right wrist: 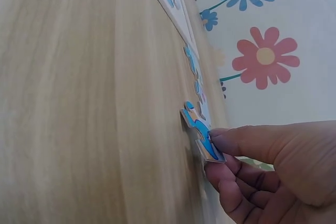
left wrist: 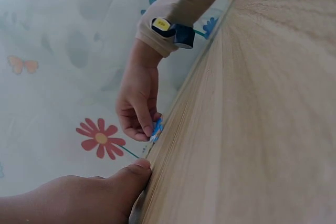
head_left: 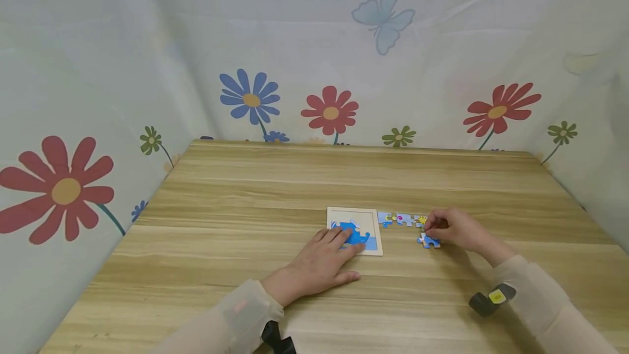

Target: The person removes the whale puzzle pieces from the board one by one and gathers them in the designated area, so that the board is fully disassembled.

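Observation:
My right hand (head_left: 456, 229) pinches a blue jigsaw puzzle piece (right wrist: 201, 129) between thumb and fingers. In the right wrist view the piece tilts, with one edge raised off the wood. My left hand (head_left: 318, 264) lies with its fingers stretched over the lower left of a square puzzle tray (head_left: 379, 234). Blue assembled pieces (head_left: 352, 229) fill the tray's lower part, some hidden beneath those fingers; bare wood backing shows along its top. Right of the tray runs a row of loose puzzle pieces (head_left: 404, 219), its right end close behind my right fingertips.
The wood-grain table (head_left: 245, 190) extends around the tray on all sides. A white cloth backdrop (head_left: 295, 31) printed with flowers and a butterfly hangs behind the table and along its sides. Each wrist carries a small black camera mount, the right one (head_left: 486, 303) bearing a yellow label.

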`<move>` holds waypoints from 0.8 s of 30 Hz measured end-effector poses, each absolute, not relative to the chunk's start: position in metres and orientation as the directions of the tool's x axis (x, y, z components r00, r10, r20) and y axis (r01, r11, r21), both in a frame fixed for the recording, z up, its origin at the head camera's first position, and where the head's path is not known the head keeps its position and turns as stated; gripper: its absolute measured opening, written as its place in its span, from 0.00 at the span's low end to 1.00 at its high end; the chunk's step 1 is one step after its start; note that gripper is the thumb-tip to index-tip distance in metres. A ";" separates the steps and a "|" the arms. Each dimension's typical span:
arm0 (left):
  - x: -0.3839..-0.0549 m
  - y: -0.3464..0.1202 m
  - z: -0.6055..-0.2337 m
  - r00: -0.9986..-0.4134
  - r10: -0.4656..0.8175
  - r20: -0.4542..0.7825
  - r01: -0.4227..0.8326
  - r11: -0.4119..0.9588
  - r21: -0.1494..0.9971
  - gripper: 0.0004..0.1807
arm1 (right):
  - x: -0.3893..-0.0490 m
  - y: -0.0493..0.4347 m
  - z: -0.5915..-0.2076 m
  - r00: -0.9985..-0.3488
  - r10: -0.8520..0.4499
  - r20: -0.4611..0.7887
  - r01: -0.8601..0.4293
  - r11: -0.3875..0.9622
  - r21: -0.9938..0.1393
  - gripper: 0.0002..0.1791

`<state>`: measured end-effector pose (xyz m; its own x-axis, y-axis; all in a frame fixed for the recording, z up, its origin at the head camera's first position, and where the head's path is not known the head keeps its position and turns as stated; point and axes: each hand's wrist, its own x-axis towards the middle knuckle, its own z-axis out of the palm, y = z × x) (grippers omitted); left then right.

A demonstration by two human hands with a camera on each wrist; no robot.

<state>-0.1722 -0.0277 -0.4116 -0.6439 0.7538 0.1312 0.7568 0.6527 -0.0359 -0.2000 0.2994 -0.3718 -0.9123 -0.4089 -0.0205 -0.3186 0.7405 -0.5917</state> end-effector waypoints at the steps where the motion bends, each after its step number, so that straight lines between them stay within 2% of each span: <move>1: -0.172 -0.028 -0.411 -0.644 0.754 0.130 0.756 0.653 -0.036 0.31 | -0.200 0.299 -0.372 -0.915 -0.404 -0.018 -0.316 0.743 -0.590 0.02; 16: -0.172 -0.027 -0.411 -0.641 0.757 0.124 0.759 0.649 -0.039 0.31 | -0.197 0.302 -0.376 -0.934 -0.357 0.018 -0.300 0.756 -0.582 0.03; 24: -0.173 -0.027 -0.407 -0.649 0.758 0.063 0.757 0.652 -0.040 0.33 | -0.197 0.301 -0.368 -0.951 -0.306 0.049 -0.279 0.774 -0.569 0.02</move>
